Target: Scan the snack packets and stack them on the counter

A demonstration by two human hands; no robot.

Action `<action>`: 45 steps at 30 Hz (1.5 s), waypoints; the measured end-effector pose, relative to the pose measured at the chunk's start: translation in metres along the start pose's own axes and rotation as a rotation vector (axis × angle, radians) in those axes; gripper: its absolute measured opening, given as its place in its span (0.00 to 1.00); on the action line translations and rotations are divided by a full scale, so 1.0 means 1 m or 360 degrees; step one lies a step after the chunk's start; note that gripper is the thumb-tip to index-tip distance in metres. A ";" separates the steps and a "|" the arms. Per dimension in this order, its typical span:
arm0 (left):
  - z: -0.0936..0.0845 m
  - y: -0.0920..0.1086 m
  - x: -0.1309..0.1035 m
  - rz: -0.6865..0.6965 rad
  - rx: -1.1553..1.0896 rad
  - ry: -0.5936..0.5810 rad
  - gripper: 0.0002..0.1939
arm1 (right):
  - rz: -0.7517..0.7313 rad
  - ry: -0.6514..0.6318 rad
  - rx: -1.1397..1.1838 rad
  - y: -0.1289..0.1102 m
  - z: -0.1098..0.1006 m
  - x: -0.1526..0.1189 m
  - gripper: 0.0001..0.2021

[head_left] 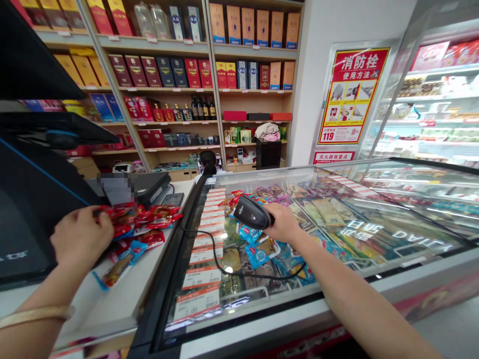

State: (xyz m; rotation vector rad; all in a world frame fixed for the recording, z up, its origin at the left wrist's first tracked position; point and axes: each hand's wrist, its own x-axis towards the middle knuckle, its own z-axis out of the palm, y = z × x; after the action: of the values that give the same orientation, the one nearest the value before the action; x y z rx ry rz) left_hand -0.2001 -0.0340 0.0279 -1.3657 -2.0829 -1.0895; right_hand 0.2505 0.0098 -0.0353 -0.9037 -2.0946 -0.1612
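Observation:
My right hand is wrapped round the handle of a black barcode scanner, held over the glass top of a chest freezer. Its black cable loops across the glass. Beneath and around the scanner lie several blue-and-red snack packets. On the white counter to the left, the fingers of my left hand curl against a red snack packet at the edge of a pile; its fingertips are partly hidden. Closer to me in that pile sits a clear-and-blue packet with brown food inside.
A dark checkout terminal stands at the far left, with a black device behind the pile. Price labels line the left of the freezer. A person's head shows beyond it, before shelves of boxed bottles.

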 end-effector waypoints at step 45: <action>0.057 0.182 -0.153 0.0194 -0.1558 -0.1869 0.14 | 0.0079 0.0165 -0.0001 0.018 0.003 -0.004 0.14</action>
State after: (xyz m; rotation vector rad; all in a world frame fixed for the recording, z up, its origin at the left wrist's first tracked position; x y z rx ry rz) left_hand 0.0335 -0.0376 -0.0446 -3.1513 -2.0391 -1.5448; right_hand 0.2616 0.0218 -0.0440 -0.9274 -1.9750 -0.1795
